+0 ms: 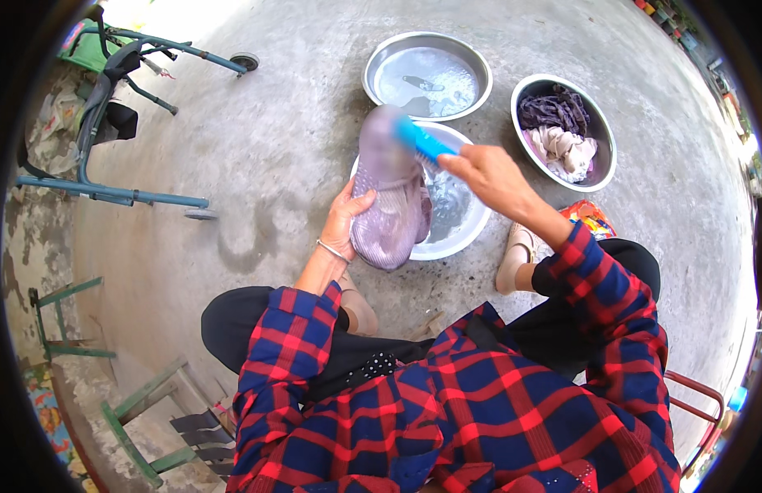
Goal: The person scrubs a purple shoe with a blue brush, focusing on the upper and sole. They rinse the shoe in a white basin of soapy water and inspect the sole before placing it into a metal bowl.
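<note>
My left hand (341, 220) grips a greyish-purple shoe (387, 226) by its side, tilted up over a white basin (457, 246). The shoe's long ribbed face is turned toward me; its far end is smeared by motion. In my right hand (489, 177) is a blue scrubbing brush (424, 140), its head against the far part of the shoe. The bristles are mostly hidden. Soapy-looking water (448, 209) shows in the white basin below, partly behind the shoe.
Behind the white basin stands a metal basin (483, 70) of water. Another basin (609, 144) at the right holds dark and pale cloths. A colourful packet (591, 218) lies near my right foot. A wheeled metal frame (110, 193) and green stools (138, 444) stand at the left.
</note>
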A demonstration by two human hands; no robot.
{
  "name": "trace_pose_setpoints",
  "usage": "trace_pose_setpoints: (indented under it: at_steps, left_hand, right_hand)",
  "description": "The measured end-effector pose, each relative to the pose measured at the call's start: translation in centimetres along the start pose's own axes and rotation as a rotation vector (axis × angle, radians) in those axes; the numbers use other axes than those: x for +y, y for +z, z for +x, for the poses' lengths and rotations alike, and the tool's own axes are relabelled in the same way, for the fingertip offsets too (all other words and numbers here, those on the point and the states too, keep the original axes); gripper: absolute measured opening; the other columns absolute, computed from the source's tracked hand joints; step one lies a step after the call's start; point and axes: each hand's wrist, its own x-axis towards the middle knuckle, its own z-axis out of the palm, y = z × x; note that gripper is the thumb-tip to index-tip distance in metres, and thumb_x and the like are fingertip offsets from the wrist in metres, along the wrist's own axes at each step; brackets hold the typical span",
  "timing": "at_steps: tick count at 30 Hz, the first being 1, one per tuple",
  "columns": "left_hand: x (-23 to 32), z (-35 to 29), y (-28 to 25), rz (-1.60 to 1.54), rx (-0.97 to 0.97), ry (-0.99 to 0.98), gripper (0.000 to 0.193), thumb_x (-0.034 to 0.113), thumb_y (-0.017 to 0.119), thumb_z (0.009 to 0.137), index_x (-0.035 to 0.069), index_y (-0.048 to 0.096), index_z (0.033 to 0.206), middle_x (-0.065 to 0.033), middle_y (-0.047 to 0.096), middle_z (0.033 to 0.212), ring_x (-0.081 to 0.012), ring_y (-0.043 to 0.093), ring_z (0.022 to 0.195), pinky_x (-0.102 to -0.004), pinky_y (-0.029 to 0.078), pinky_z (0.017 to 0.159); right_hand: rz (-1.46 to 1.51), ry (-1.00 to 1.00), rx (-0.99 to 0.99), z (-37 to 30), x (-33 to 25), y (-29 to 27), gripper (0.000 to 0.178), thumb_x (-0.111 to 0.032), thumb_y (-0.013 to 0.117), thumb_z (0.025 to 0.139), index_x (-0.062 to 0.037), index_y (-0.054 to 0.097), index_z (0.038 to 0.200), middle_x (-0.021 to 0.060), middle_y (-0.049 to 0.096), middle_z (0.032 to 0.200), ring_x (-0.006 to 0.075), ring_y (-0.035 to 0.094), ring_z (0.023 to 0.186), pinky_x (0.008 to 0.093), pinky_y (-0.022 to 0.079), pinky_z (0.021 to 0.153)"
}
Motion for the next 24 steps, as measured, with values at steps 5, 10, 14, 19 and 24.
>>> trace_pose_setpoints:
  at_steps: [5, 10, 14, 19, 24]
  left_hand:
    - [1.3, 0.5, -0.9, -0.268, -0.059, -0.117, 0.046, 0.019, 0.06, 0.095, 0.0, 0.048, 0.135, -0.0173, 0.062, 0.122, -0.0267, 0.065, 0.107, -0.0399, 0.054, 0.094]
    - [0.0, -0.1, -0.7, -0.335, -0.047, -0.133, 0.042, 0.024, 0.058, 0.097, -0.001, 0.053, 0.13, -0.0163, 0.063, 0.122, -0.0257, 0.066, 0.104, -0.0363, 0.055, 0.092]
    - [0.0, -0.3, 0.9, -0.318, -0.166, -0.237, 0.051, 0.012, 0.062, 0.09, -0.002, 0.045, 0.136, -0.0196, 0.06, 0.124, -0.0305, 0.064, 0.109, -0.0412, 0.055, 0.093]
    - [-0.2, 0.2, 0.8, -0.313, -0.157, -0.233, 0.048, 0.014, 0.061, 0.091, -0.004, 0.047, 0.133, -0.0203, 0.063, 0.12, -0.0304, 0.065, 0.107, -0.0404, 0.055, 0.094]
    - [-0.7, 0.3, -2.2, -0.233, -0.054, -0.133, 0.047, 0.019, 0.064, 0.091, -0.004, 0.051, 0.13, -0.02, 0.064, 0.118, -0.0296, 0.066, 0.104, -0.0388, 0.055, 0.093]
  right_hand:
    - [0.101, -0.012, 0.129, -1.0, -0.9, -1.5, 0.051, -0.049, 0.05, 0.095, 0.0003, 0.059, 0.083, 0.0231, 0.063, 0.072, 0.0406, 0.063, 0.069, 0.0496, 0.046, 0.062]
    - [-0.119, -0.329, -0.029, -4.0, -2.1, 2.0, 0.046, -0.051, 0.05, 0.096, -0.0048, 0.048, 0.092, 0.0182, 0.059, 0.062, 0.041, 0.06, 0.059, 0.0505, 0.046, 0.053]
    - [-0.357, -0.207, 0.22, 0.3, 0.8, 1.1, 0.049, -0.052, 0.049, 0.096, -0.0038, 0.051, 0.089, 0.0174, 0.06, 0.057, 0.0389, 0.062, 0.055, 0.0483, 0.047, 0.048]
    - [-0.261, -0.048, 0.161, -0.1, 0.0, 1.9, 0.05, -0.049, 0.049, 0.097, 0.0008, 0.052, 0.091, 0.0235, 0.063, 0.067, 0.0406, 0.064, 0.061, 0.0509, 0.049, 0.054]
    - [-0.216, -0.179, 0.023, -3.6, -1.9, 3.4, 0.048, -0.048, 0.05, 0.097, -0.0006, 0.051, 0.089, 0.0215, 0.059, 0.058, 0.0415, 0.062, 0.055, 0.0509, 0.048, 0.052]
